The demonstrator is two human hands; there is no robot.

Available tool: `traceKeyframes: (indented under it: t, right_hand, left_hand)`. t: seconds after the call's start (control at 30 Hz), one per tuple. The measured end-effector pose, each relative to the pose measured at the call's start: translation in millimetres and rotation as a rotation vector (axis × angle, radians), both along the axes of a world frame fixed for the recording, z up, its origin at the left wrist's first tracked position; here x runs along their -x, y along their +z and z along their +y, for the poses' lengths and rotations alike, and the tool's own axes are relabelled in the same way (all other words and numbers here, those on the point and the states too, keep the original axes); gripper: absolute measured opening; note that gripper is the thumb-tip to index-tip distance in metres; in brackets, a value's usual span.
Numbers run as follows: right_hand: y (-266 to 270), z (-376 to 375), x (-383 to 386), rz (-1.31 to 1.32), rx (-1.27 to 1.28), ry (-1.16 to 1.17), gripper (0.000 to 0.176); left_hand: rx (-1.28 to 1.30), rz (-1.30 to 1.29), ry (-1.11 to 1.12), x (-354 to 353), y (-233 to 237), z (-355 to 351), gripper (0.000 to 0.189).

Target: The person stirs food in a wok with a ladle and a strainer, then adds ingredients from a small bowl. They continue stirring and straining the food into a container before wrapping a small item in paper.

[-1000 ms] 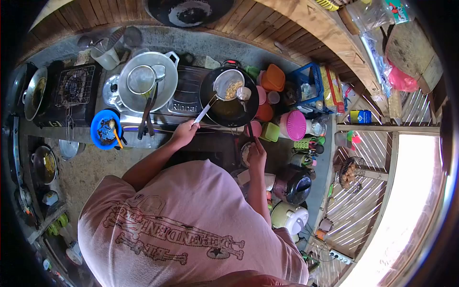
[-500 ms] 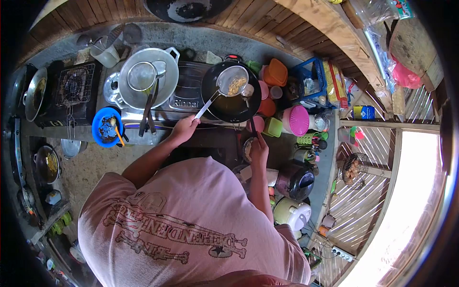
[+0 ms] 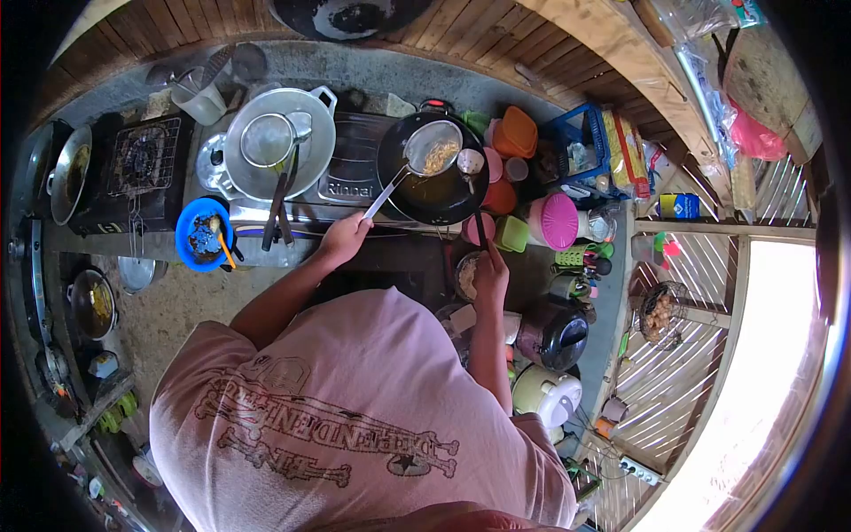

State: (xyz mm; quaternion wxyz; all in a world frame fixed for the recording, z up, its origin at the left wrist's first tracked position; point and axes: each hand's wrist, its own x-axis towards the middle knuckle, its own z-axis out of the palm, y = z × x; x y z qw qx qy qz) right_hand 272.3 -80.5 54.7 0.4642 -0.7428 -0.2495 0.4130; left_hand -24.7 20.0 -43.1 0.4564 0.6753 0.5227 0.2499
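My left hand (image 3: 347,238) is closed round the long metal handle of a strainer (image 3: 434,146), held over a dark wok (image 3: 399,193) on the stove. Golden-brown fried bits (image 3: 439,158) lie in its mesh. My right hand (image 3: 490,273) grips the black handle of a ladle (image 3: 471,162), whose bowl is over the wok's right side, just right of the strainer. Brownish oil (image 3: 434,191) shows in the bottom of the wok.
A large metal pot (image 3: 326,146) with a second strainer (image 3: 268,140) stands on the left burner. A blue bowl (image 3: 183,238) with an orange-handled spoon sits at the counter's front. Plastic tubs (image 3: 558,222) and a blue crate (image 3: 589,133) crowd the right side.
The ladle's bowl has shifted right and slightly up, away from the strainer's edge. My right hand has moved a little right and down; the left hand stays on the strainer.
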Motion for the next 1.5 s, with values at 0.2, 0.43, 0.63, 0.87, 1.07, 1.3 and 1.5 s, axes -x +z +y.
traceKeyframes:
  t: [0.2,0.43,0.63,0.87,1.07,1.3,1.5]
  right_hand:
    - [-40,2,-26,-0.370,-0.076,0.107,0.045]
    - [-17,13,-15,-0.395,0.025,0.125,0.042]
    - [5,14,-4,-0.390,0.007,0.144,0.042]
    - [-25,11,-18,-0.292,0.029,0.122,0.041]
    - [-23,13,-16,-0.357,0.015,0.117,0.042]
    - [-16,11,-11,-0.301,-0.064,0.084,0.043]
    - [-28,9,-16,-0.351,-0.034,0.093,0.042]
  left_hand:
    - [0.027,-0.001,-0.003,1,5,-1,0.032]
    - [0.012,0.028,-0.011,1,-6,-3,0.034]
    - [-0.016,0.019,-0.004,2,-3,-3,0.033]
    - [0.006,0.012,-0.019,5,-2,1,0.033]
    - [-0.033,-0.022,0.009,4,0,3,0.034]
    - [0.020,-0.042,0.018,4,5,6,0.034]
    - [0.009,-0.035,-0.003,2,6,8,0.033]
